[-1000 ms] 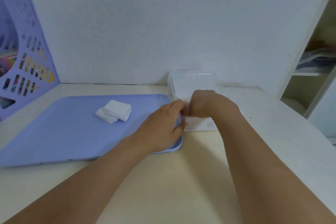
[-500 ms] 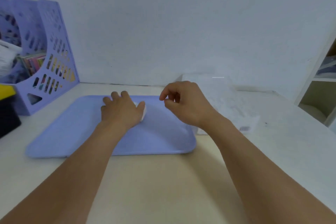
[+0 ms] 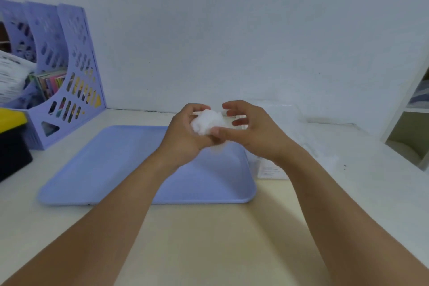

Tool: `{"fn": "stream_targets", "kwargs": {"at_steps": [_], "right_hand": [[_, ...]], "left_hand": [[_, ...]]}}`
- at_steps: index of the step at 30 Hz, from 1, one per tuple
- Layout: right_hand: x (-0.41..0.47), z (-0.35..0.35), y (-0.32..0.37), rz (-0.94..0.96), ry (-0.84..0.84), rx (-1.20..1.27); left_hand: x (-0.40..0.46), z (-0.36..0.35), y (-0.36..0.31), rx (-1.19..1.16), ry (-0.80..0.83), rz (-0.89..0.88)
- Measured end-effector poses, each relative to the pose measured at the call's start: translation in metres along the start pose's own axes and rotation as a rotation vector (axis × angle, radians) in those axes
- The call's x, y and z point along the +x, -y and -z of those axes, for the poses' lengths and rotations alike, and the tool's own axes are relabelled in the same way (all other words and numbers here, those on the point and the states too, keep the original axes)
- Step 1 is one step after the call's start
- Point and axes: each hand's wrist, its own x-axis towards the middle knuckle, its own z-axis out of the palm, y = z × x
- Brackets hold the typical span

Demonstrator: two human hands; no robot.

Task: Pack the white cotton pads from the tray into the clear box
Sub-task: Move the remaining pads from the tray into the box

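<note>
A bunch of white cotton pads (image 3: 207, 122) is lifted above the far right part of the lilac tray (image 3: 111, 169). My left hand (image 3: 185, 137) grips the pads from the left and below. My right hand (image 3: 250, 132) touches the bunch from the right, its thumb pressed on the lower edge and its fingers spread above. No pads are seen lying on the tray. The clear box (image 3: 278, 165) stands right of the tray, mostly hidden behind my right hand and wrist; its inside cannot be seen.
A lilac file holder (image 3: 67, 90) with papers stands at the back left. A black and yellow object (image 3: 11, 144) sits at the left edge. A white shelf unit (image 3: 411, 132) rises at the right. The wall runs close behind the table.
My left hand went from the box to the pads on the tray, took them and lifted them toward the right. My right hand came in to meet the bunch. The view shifted.
</note>
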Motion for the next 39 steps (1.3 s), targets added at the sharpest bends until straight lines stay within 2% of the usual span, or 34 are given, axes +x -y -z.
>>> {"fn": "stream_targets", "kwargs": {"at_steps": [2,4,9,11,20,29,33,36,39], "right_hand": [[-0.001,0.008,0.0,-0.047,0.062,0.134],[-0.002,0.01,0.0,-0.057,0.065,0.264],[0.0,0.016,-0.005,-0.058,0.013,0.349],[-0.001,0.019,-0.008,-0.053,-0.004,0.341],[0.002,0.025,-0.017,-0.052,-0.076,0.391],[0.002,0.029,-0.018,-0.039,-0.123,0.423],[0.0,0.035,-0.013,0.004,-0.041,0.519],[-0.001,0.033,-0.011,0.025,0.028,0.485],[0.001,0.026,-0.013,0.019,-0.004,0.417]], "left_hand": [[-0.005,-0.006,-0.007,-0.04,0.005,-0.062],[-0.007,-0.008,-0.009,-0.06,0.036,-0.047],[-0.001,-0.001,-0.012,-0.446,0.162,0.197],[0.001,0.002,-0.011,-0.496,0.18,0.235],[-0.001,0.003,-0.008,-0.469,0.251,0.279],[0.001,-0.003,-0.003,-0.48,0.1,0.256],[0.002,-0.003,-0.002,-0.528,0.049,0.252],[0.001,-0.002,-0.004,-0.512,0.093,0.252],[-0.001,-0.004,-0.006,-0.474,0.164,0.25]]}}
